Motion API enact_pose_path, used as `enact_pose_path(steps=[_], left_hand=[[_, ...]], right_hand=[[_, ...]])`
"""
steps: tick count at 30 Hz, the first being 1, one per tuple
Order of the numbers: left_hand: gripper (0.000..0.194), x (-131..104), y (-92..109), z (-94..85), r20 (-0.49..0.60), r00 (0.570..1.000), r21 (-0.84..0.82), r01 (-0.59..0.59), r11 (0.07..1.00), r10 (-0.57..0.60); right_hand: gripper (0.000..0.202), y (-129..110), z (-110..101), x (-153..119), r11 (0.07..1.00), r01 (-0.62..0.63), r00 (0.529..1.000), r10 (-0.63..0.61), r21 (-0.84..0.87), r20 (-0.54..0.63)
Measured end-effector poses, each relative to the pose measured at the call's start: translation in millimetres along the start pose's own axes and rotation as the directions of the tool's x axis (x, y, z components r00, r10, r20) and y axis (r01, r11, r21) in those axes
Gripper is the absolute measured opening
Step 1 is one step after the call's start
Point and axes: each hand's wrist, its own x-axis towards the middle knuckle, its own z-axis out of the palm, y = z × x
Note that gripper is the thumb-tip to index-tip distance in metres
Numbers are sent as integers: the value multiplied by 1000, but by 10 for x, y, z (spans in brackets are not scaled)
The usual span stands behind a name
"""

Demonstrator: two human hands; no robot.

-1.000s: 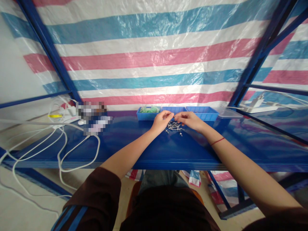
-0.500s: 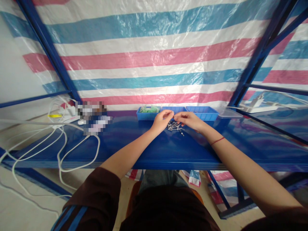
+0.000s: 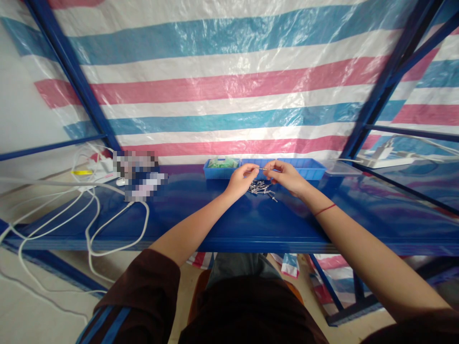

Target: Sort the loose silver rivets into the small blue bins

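Observation:
A thin silvery screw-like piece [image 3: 262, 168] spans the gap between my two hands above the shelf. Its left end is pinched between the thumb and forefinger of my left hand [image 3: 243, 180]. My right hand [image 3: 284, 177] has its fingertips closed around the other end. Just below them lies a loose pile of shiny metal screws [image 3: 261, 187], partly covered by the hands. Whether anything else is threaded on the held screw is too small to tell.
Behind my hands stand blue bins; the left bin [image 3: 221, 175] holds green packets, and a right bin [image 3: 310, 169] is beside it. A clear plastic lid [image 3: 340, 167] lies farther right. White cables [image 3: 95, 215] hang over the left side of the blue shelf [image 3: 201, 229].
My right hand has shifted slightly right from my left, and more of the screw now shows between them. One loose screw at the pile's edge has moved slightly. My left hand stays put.

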Motion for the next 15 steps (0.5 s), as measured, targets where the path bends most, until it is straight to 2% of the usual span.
enact_pose_path(steps=[9,12,15], left_hand=[[15,-11,26,2,18,999,35,51,998,-51],[15,-17,28,13,40,997,66,58,996,-61],[17,-31,48,15,32,997,144,63,987,-69]], right_hand=[[22,-14,5,-9,998,33,999,-32,47,-23],[20,-35,18,-16,999,33,999,-33,7,-31],[20,-30,-4,20,999,-22,994,19,-33,-104]])
